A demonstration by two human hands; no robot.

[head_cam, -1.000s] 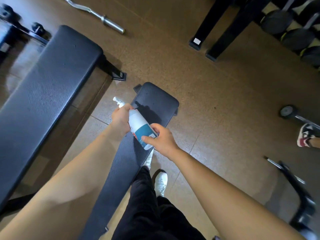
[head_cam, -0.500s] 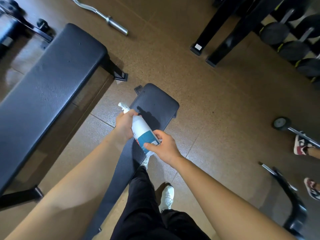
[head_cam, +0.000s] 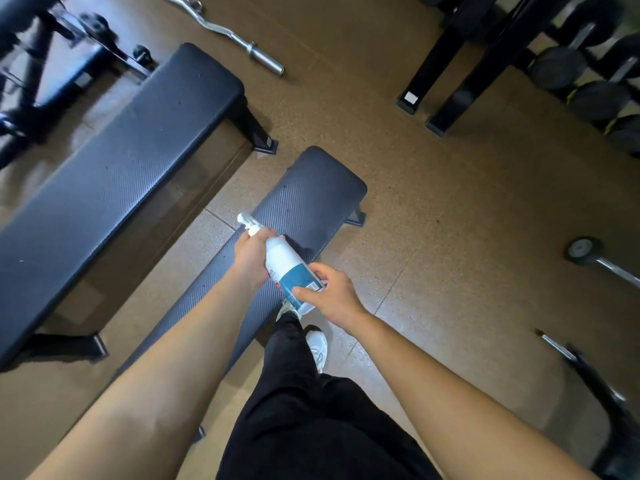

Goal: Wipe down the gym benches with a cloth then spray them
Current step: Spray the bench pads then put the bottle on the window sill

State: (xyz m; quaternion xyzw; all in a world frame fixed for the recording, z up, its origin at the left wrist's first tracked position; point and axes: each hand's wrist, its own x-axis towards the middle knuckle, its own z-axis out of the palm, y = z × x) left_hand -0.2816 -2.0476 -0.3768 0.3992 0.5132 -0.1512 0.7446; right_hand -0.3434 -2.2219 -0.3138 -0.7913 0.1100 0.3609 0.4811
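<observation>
A white spray bottle [head_cam: 284, 263] with a blue label is held tilted over the near black gym bench [head_cam: 311, 199], its nozzle pointing up and to the left. My left hand [head_cam: 251, 259] grips the bottle's neck just below the nozzle. My right hand [head_cam: 330, 294] holds the bottle's base, thumb across the label. A second, longer black bench [head_cam: 114, 181] lies to the left. No cloth is in view.
A curl bar [head_cam: 242, 41] lies on the brown floor at the top. A black rack leg [head_cam: 440, 53] and dumbbells [head_cam: 588, 95] stand at the top right. Another bar [head_cam: 602, 263] lies at the right. My legs and white shoe [head_cam: 317, 349] stand beside the near bench.
Both hands and the bottle have drifted slightly down and toward me along the near bench. The grip on the bottle is the same. A person's shoes at the right edge are gone from view.
</observation>
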